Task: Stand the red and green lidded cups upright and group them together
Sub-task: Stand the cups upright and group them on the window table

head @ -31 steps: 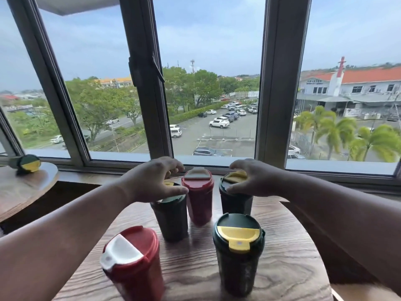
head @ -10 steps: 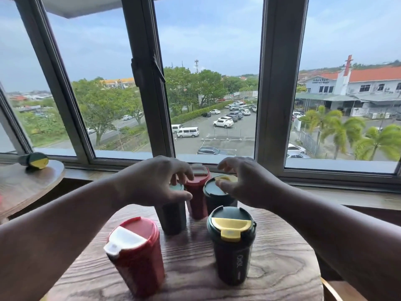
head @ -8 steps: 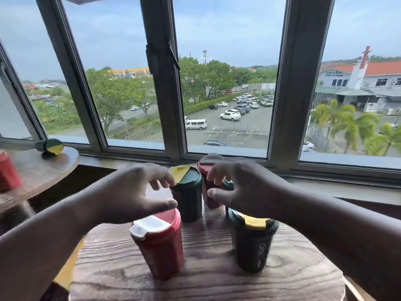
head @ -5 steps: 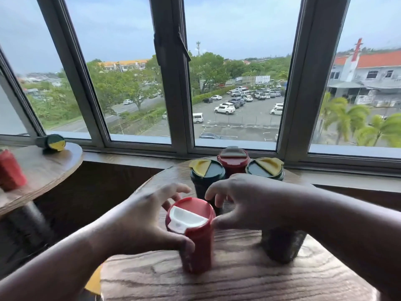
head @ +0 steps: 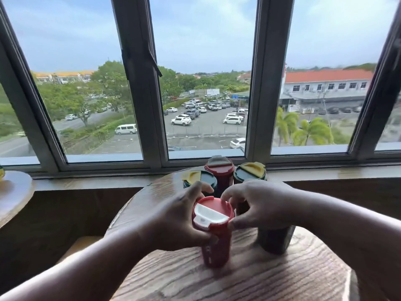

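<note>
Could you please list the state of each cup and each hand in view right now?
near red cup: upright, lid on, held
far red cup: upright, lidded
left green cup: upright, lidded
right green cup: upright, lidded
near dark cup: upright, top hidden
left hand: gripping near red cup
right hand: fingertips on its lid

Your left hand (head: 173, 222) and right hand (head: 258, 207) clasp the near red cup (head: 213, 231), upright on the round wooden table (head: 249, 279). A dark green cup (head: 274, 240) stands just right; three more cups (head: 220, 170) cluster by the window (head: 138, 83).
</note>
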Available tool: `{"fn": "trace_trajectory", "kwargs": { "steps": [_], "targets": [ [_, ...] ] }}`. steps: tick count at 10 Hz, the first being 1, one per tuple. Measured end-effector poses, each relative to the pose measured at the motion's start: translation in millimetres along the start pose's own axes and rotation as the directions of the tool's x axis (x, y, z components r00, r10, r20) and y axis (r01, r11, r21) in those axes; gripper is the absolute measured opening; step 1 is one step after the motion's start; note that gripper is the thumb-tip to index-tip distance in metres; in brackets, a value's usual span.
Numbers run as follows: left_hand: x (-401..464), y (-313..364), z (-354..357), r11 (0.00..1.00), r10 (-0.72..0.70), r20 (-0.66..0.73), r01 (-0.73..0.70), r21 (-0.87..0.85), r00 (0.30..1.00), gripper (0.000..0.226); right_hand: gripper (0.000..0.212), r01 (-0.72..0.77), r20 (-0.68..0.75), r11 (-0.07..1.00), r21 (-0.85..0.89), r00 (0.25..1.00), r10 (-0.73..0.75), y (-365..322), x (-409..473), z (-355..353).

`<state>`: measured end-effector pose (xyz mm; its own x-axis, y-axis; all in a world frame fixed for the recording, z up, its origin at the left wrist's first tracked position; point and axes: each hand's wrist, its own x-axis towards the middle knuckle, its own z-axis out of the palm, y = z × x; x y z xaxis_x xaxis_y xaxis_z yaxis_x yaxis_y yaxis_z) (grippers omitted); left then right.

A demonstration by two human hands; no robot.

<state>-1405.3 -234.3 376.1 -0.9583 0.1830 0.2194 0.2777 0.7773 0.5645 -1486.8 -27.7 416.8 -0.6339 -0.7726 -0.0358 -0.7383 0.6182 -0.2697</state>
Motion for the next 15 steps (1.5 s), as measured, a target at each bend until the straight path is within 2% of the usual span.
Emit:
{"fn": "trace_trajectory", "kwargs": {
  "steps": [3,5,9,10,11,13,14,15],
  "targets": [
    [19,-14,-5,0.995,0.087,0.036,-0.088,0.04,0.996,0.07,0.037,-0.056,-0.061,0.998,-0.033,0.997,0.054,0,1,4],
    [22,-13,-4,0.991,0.114,0.042,-0.116,0.068,0.993,0.065,0.038,-0.084,-0.062,0.996,-0.038,0.995,0.081,2,3,3],
    [20,-13,-6,0.971,0.125,0.022,-0.127,0.202,0.992,0.072,0.039,-0.065,-0.086,0.995,-0.081,0.995,0.058,0,3,5],
    [15,-6,-10,0.945,0.13,0.038,-0.135,0.297,0.991,0.076,0.045,-0.066,-0.129,0.996,-0.063,0.99,0.058,1,0,8],
    [10,4,-17,0.864,0.165,-0.008,-0.141,0.483,0.986,0.076,0.049,-0.077,-0.197,0.997,0.01,0.977,0.077,5,-9,8],
    [13,30,-20,0.869,0.204,-0.135,-0.116,0.48,0.97,0.055,0.035,-0.126,-0.48,0.984,0.125,0.86,0.171,22,-39,1],
    [18,49,-12,0.875,0.181,-0.073,-0.126,0.467,0.981,0.045,0.034,-0.184,-0.485,0.966,0.185,0.837,0.252,43,-53,2],
    [27,76,-6,0.886,0.187,-0.008,-0.165,0.433,0.982,0.042,0.044,-0.242,-0.427,0.935,0.258,0.84,0.335,67,-65,2]
  ]
}}
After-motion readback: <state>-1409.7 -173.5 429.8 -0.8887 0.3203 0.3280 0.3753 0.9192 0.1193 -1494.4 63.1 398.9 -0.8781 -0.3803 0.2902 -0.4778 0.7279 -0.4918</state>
